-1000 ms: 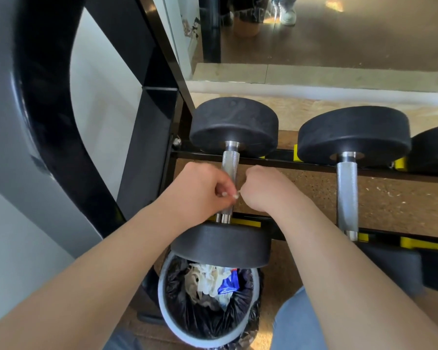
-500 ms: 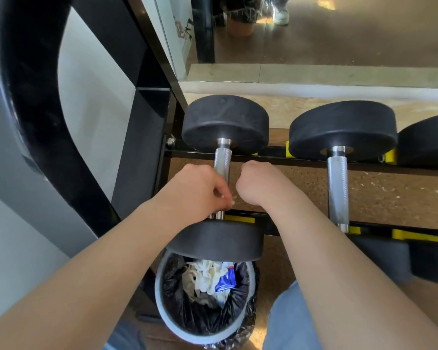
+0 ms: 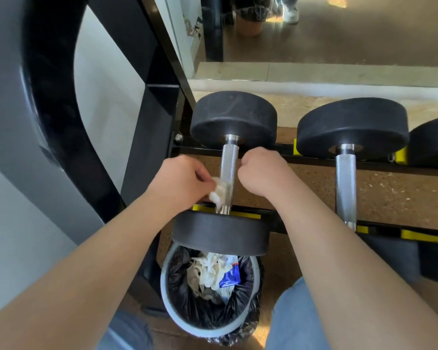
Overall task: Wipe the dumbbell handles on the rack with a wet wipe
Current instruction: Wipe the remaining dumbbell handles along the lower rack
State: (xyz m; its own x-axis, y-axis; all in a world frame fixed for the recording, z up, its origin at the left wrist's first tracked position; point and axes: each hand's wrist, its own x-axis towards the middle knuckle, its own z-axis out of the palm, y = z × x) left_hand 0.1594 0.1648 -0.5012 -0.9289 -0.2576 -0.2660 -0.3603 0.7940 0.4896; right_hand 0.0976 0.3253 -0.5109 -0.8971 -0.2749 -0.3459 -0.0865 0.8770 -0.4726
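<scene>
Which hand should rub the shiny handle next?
Left. The left hand pinches the wet wipe against the handle; the right hand is a fist beside it, showing no wipe.

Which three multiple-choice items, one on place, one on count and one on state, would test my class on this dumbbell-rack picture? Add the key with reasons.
1. Where is the waste bin?
A. Below the near head of the left dumbbell
B. Behind the person
C. At the far right of the picture

2. How many steel handles show?
A. One
B. Two
C. Four

3. What is the left hand doing?
A. Hanging empty
B. Holding a crumpled wipe against a handle
C. Lifting a dumbbell

Key:
1 A, as the bin's rim sits partly under that black head.
2 B, as only the left handle and the right handle are visible.
3 B, as the white wipe sits between its fingers and the left handle.
</scene>
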